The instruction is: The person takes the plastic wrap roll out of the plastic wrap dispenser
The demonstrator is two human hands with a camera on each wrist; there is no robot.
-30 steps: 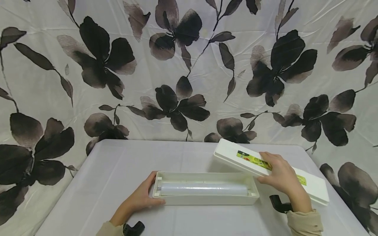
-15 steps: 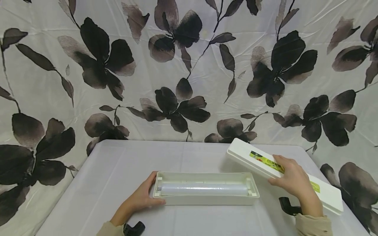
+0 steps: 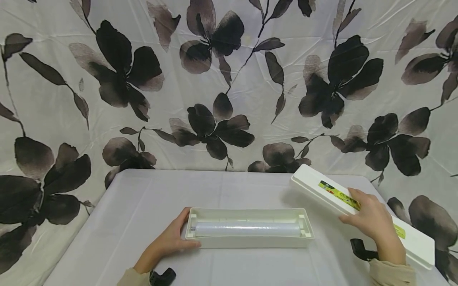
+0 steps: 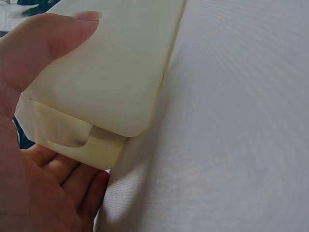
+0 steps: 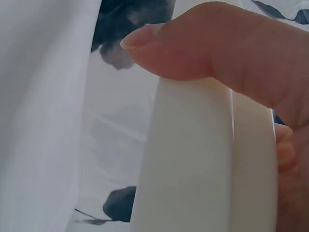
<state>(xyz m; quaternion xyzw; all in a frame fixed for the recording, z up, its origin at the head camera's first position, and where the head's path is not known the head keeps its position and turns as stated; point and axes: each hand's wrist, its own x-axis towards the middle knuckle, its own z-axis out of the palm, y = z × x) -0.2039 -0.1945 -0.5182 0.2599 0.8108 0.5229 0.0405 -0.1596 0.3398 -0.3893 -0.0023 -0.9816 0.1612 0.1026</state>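
Note:
An open white plastic wrap box rests on the table with a shiny roll of plastic wrap lying lengthwise inside. My left hand grips its left end, thumb along the front and fingers behind the end. In the left wrist view that thumb presses the wall of the box. To the right, my right hand holds the long white lid, which slants down to the right and bears yellow-green labels. The right wrist view has the thumb across one side of the lid; most of the other fingers are hidden.
A white cloth covers the table, and its right edge passes beneath the lid. Behind it hangs a pale curtain with dark flowers. Black wrist mounts show below both hands.
My right hand has carried the lid to the right and slightly toward me, away from the box. The left hand and the box stay where they were.

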